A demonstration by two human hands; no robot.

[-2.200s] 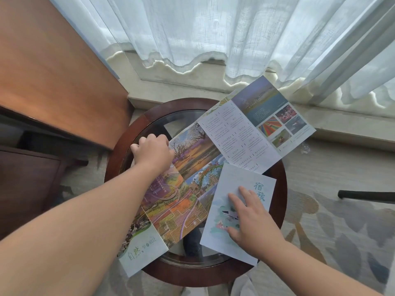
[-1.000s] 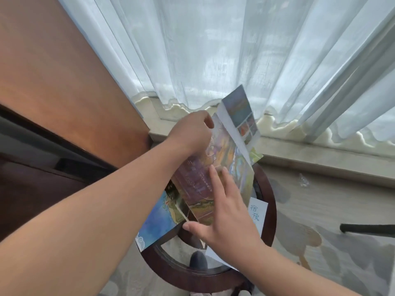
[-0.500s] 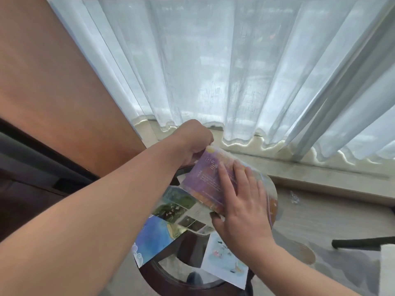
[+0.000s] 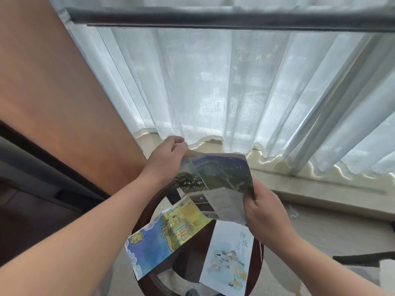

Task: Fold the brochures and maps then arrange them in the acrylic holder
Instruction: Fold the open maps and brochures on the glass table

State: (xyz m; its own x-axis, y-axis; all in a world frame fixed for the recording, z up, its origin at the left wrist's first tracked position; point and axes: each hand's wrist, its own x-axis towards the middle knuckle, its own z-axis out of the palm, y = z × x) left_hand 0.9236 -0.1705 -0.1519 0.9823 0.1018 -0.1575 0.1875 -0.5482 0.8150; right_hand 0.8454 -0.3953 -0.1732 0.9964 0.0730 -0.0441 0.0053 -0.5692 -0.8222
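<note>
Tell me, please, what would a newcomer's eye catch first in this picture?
The left hand and the right hand hold a partly folded brochure above a round table, before a white curtain. Beneath it, a blue-and-green map lies across the table's left side, and a pale leaflet lies flat at the right.

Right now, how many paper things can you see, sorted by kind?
Fold-out brochure, held up, map panel apparently its trailing end: 1
White illustrated leaflet, flat on the table: 1
Total: 2
</note>
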